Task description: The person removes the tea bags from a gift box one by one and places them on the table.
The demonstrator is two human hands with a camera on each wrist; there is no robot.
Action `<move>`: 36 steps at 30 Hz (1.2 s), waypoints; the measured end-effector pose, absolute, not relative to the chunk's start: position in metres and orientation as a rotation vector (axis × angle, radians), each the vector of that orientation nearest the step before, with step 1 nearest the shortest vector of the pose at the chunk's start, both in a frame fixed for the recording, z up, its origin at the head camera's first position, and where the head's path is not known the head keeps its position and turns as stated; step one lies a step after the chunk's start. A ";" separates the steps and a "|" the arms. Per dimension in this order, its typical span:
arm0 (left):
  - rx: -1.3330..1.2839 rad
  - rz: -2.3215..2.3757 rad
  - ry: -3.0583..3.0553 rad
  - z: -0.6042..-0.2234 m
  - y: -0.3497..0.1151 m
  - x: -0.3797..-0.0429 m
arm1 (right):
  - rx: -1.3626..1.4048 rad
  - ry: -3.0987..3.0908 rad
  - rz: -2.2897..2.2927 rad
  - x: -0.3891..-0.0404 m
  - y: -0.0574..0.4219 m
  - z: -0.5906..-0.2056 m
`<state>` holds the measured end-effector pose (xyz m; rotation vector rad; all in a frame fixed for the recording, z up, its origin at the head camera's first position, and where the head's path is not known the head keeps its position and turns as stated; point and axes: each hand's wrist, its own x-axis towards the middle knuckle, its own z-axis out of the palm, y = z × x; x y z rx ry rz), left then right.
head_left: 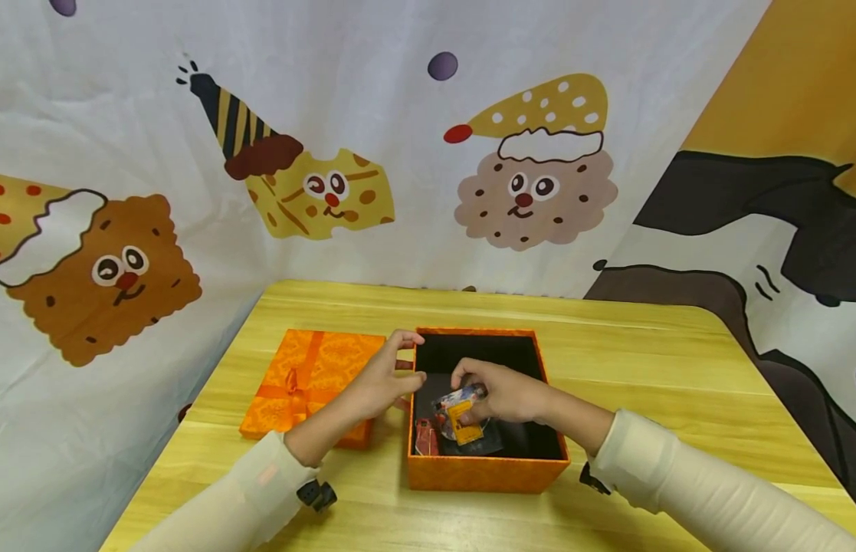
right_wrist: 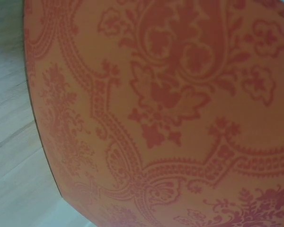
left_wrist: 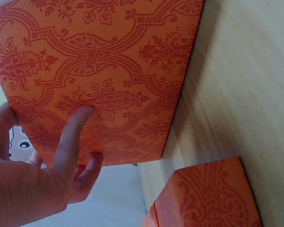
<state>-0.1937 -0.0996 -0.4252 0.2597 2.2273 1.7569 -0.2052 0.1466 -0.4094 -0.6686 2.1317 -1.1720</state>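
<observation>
Two-handed: pinching a yellow packet (head_left: pixel 469 433) inside the orange box (head_left: pixel 483 474), nearer its front edge, with right hand (head_left: pixel 509 392) fingers; at its left edge with left hand (head_left: pixel 381 383), fingers spread. Apparently picking or placing; next calls for steady pinching.

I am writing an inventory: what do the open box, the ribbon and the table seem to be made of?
Open box: probably stiff cardboard under smooth, patterned orange paper; straight, thin walls.
Ribbon: perhaps satin fabric, slightly glossy; tied in a bow.
Table: wood or wood-look laminate, softly shiny; streaky grain.
</observation>
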 end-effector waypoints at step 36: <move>0.280 1.752 2.221 -0.425 -0.100 -0.193 | -0.380 2.207 -1.421 -0.204 0.184 -0.365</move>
